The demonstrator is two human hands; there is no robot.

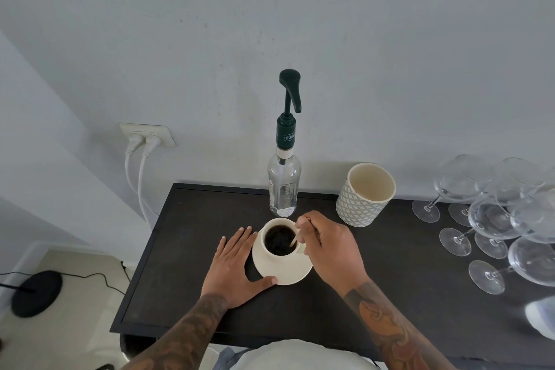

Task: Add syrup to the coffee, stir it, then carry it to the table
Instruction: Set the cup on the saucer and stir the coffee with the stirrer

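Coffee [279, 240] is sitting in a cup [274, 252] on a saucer [292, 275] on the dark counter [186, 273]. Right hand [332, 249] is pinching a stirrer [295, 240] dipping into it. Left hand [232, 264] is lying flat, fingers straight, touching the saucer's edge. Syrup bottle [283, 186] is standing just behind.

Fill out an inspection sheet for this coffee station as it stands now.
Surface: dark rectangular tabletop, against the pale wall.
Job's things: cream ceramic cup of black coffee on a cream saucer; clear glass syrup bottle with dark green pump behind it, upright.
Clutter: patterned cream cylindrical pot; cluster of clear stemmed wine glasses at right.
Grips: left hand flat on the table, thumb against the saucer; right hand pinches a thin light stirring stick dipped in the coffee.
Cables: two white plugs in a wall socket; black cable on the floor.
Surroundings: black round base on the floor.
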